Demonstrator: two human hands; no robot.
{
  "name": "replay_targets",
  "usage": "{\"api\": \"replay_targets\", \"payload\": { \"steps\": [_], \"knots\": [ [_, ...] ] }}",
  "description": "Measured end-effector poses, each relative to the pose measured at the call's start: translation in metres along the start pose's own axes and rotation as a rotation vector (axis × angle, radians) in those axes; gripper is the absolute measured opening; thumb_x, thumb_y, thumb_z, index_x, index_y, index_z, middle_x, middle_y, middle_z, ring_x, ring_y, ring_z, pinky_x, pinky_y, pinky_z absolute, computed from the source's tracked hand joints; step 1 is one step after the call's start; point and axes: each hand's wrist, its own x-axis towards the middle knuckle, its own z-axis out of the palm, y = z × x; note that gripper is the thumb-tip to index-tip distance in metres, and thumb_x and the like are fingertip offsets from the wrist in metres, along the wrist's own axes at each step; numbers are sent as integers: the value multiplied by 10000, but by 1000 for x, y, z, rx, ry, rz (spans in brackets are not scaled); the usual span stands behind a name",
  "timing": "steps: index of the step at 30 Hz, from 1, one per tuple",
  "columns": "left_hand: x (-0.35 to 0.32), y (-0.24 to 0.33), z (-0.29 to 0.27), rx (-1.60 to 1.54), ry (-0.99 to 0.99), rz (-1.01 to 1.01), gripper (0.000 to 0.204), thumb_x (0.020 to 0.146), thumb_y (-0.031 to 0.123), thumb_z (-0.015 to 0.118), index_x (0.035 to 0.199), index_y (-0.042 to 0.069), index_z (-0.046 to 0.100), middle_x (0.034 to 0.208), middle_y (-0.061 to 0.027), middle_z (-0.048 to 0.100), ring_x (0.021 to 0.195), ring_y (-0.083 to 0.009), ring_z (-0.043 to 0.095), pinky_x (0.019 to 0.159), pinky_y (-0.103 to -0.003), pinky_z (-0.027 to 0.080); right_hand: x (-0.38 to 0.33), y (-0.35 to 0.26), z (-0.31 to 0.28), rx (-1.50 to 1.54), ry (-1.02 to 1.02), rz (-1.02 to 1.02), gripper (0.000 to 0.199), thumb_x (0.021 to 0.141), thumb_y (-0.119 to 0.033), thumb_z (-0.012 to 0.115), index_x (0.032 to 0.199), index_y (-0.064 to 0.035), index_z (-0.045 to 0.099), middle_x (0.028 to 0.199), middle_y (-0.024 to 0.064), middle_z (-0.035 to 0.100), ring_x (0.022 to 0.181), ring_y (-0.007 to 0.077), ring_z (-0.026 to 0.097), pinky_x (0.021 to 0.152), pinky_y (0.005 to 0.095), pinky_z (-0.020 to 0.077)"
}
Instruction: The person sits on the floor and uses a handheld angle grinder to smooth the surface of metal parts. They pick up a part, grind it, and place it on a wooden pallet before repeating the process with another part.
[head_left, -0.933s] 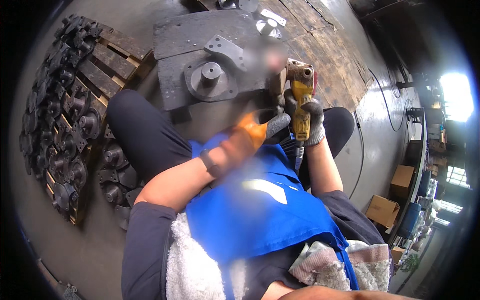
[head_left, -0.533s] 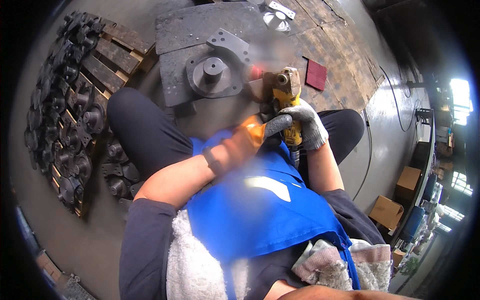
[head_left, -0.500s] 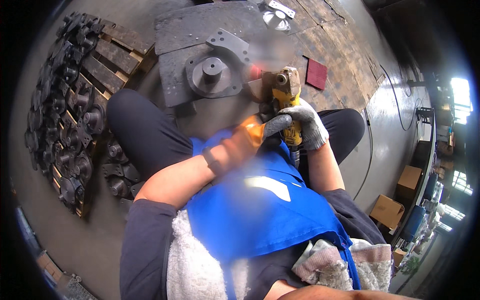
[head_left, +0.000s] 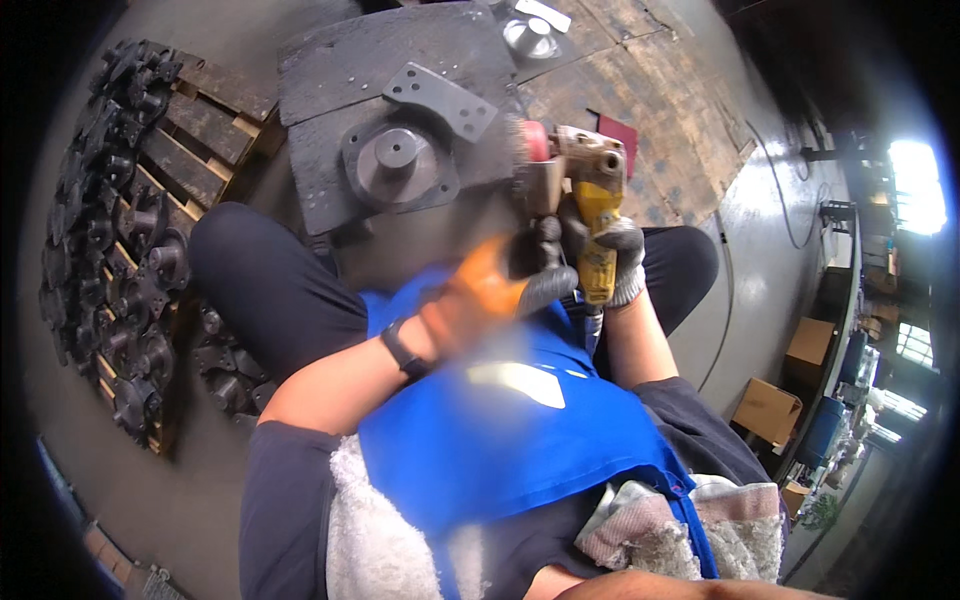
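Dim fisheye view, window glare right, blurred centre.

Yellow grinder (head_left: 597, 225) with red disc (head_left: 536, 141); orange-and-grey glove (head_left: 490, 290); blue apron (head_left: 500, 430); dark grey metal casting (head_left: 400, 160).

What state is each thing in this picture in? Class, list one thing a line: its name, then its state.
Yellow power tool: held up in both hands, above the lap.
Left hand: gloved, blurred, at the tool's side grip.
Right hand: gloved, closed round the tool's yellow body.
Round flanged casting: lying flat on the dark board, untouched.
Grey plate with holes: lying flat behind the casting.
Dark castings: stacked on the wooden pallet.
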Motion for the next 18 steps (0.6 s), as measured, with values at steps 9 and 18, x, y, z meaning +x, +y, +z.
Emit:
{"api": "replay_targets", "payload": {
  "steps": [9,18],
  "knots": [
    [-1,16,14,70,-99,209,515,779,185,773,1212,-26,590,1100,-137,674,1012,-199,649,918,-332,496,-42,-4,1,293,42,-238,598,751,-298,672,1228,21,505,952,137,609,823,277,633,715,375,570],
    [0,17,10,55,-137,112,496,775,162,759,1209,-13,594,1101,-125,671,1003,-193,645,909,-318,496,-48,-6,1,293,86,-269,572,754,-268,671,1219,24,511,942,139,617,823,279,639,730,371,566]
  ]
}}
